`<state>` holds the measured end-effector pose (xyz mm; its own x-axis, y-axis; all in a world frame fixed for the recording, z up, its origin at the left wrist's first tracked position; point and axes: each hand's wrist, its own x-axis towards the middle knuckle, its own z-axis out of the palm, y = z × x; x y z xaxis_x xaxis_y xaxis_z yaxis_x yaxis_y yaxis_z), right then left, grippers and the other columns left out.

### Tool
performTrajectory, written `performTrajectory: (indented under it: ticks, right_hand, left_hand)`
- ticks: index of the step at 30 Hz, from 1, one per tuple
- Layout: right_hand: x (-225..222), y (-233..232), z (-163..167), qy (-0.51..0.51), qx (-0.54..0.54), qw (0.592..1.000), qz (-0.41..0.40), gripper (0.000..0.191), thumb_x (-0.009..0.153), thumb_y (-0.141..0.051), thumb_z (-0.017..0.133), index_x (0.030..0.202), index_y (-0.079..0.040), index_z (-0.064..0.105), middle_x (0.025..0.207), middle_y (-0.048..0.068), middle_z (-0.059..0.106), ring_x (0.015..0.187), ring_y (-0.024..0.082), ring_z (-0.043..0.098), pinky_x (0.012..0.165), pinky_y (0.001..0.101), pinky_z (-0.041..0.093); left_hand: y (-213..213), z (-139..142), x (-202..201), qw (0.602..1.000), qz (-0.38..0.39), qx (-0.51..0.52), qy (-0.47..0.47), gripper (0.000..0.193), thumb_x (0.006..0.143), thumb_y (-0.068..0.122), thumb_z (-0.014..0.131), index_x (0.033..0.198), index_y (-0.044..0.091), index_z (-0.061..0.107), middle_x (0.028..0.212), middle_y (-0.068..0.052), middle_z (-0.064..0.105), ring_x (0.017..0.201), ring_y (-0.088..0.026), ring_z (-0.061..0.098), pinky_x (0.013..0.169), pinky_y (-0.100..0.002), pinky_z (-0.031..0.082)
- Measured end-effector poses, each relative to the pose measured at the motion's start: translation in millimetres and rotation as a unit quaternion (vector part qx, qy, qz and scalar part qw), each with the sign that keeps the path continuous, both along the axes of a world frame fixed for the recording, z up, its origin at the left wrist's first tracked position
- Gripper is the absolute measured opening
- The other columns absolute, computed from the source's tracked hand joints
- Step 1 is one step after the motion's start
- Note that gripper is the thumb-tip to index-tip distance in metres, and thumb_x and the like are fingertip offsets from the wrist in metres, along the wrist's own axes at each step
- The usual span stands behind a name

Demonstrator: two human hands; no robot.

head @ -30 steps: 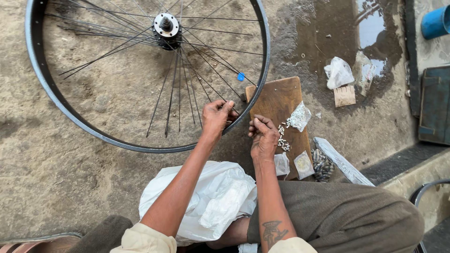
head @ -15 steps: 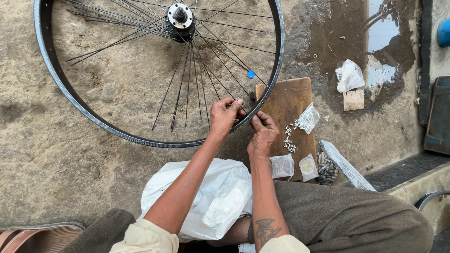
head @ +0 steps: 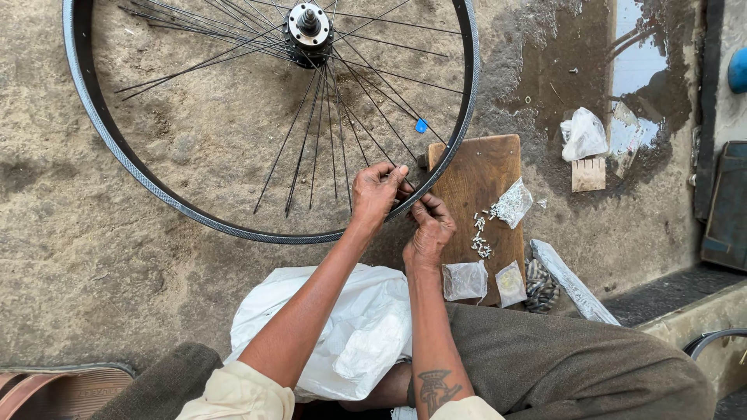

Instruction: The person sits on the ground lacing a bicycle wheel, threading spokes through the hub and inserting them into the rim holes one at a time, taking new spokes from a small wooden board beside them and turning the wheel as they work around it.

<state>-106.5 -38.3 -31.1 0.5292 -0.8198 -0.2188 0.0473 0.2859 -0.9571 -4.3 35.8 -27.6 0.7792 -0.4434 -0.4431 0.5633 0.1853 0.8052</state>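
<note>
A bicycle wheel rim [head: 124, 167] lies flat on the ground, its thin spokes [head: 311, 132] fanning out from the metal hub [head: 308, 29]. My left hand [head: 377, 193] pinches the outer end of a spoke right at the rim's near edge. My right hand [head: 428, 227] is beside it, fingers closed on the rim at the same spot; a small part in them cannot be made out. A wooden board [head: 478, 183] lies under the rim's right side, with a scatter of small metal nipples [head: 482, 237] on it.
Small clear plastic bags [head: 465, 280] lie on and around the board. A white plastic bag [head: 342, 330] rests on my lap. A crumpled white bag [head: 583, 134] and a wood scrap [head: 588, 174] lie near a puddle [head: 638, 62]. A blue chip [head: 421, 125] sits on the ground.
Both hands stay together at the rim's near edge, fingers shifting slightly on the spoke end. The view has drifted, so the wheel and board sit further right in the picture.
</note>
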Motion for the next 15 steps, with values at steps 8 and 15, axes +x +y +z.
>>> performTrajectory:
  ticks: [8,15]
  right_hand:
    - [6.1,-1.7,5.8,-0.036,0.039,0.998,0.021,0.009,0.089,0.007,0.071,0.097,0.003,0.069,0.099,0.018,0.077,0.089,0.023,0.076,0.082,0.0349,0.062]
    - [3.8,-10.0,10.8,-0.026,0.041,0.997,0.067,0.009,0.091,0.008,0.07,0.099,0.006,0.067,0.102,0.02,0.077,0.092,0.024,0.075,0.081,0.0354,0.061]
  left_hand:
    - [1.3,13.7,2.1,0.998,-0.001,0.07,0.005,0.021,0.095,0.022,0.071,0.088,0.002,0.074,0.068,-0.006,0.074,0.058,-0.011,0.071,0.053,-0.027,0.058]
    - [1.0,21.1,2.6,0.996,0.0,0.09,-0.013,0.022,0.095,0.022,0.071,0.085,0.002,0.074,0.067,-0.006,0.073,0.057,-0.011,0.07,0.051,-0.028,0.057]
